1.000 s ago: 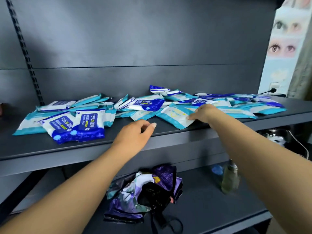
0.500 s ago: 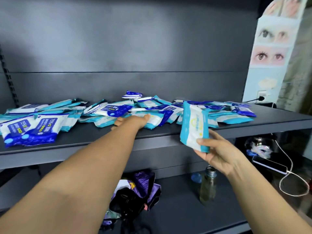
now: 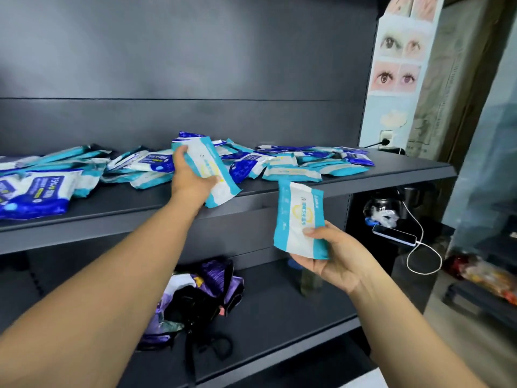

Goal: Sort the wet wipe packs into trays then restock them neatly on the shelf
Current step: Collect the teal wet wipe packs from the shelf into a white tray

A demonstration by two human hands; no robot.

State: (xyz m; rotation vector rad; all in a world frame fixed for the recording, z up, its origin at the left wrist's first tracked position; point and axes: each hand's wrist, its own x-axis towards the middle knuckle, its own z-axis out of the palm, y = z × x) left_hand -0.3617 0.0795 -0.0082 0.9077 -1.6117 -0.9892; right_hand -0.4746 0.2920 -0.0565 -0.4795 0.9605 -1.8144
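Note:
Several wet wipe packs, some teal and white, some dark blue (image 3: 33,191), lie scattered in a loose pile (image 3: 291,163) along the dark grey shelf (image 3: 279,191). My left hand (image 3: 190,177) grips a teal and white pack (image 3: 208,166) lifted just above the shelf's front edge. My right hand (image 3: 333,256) holds another teal and white pack (image 3: 298,219) upright in front of and below the shelf, thumb pressed on its face. No tray is in view.
On the lower shelf (image 3: 279,317) lie a purple and black bag (image 3: 201,298) and a bottle (image 3: 307,281) partly hidden behind my right hand. To the right, a phone (image 3: 394,234) on a white cable rests on a dark stand. A poster with eyes (image 3: 397,60) stands at the back right.
My left hand has picked a teal pack off the pile and lifted it. My right hand has drawn its pack off the shelf, down and toward me.

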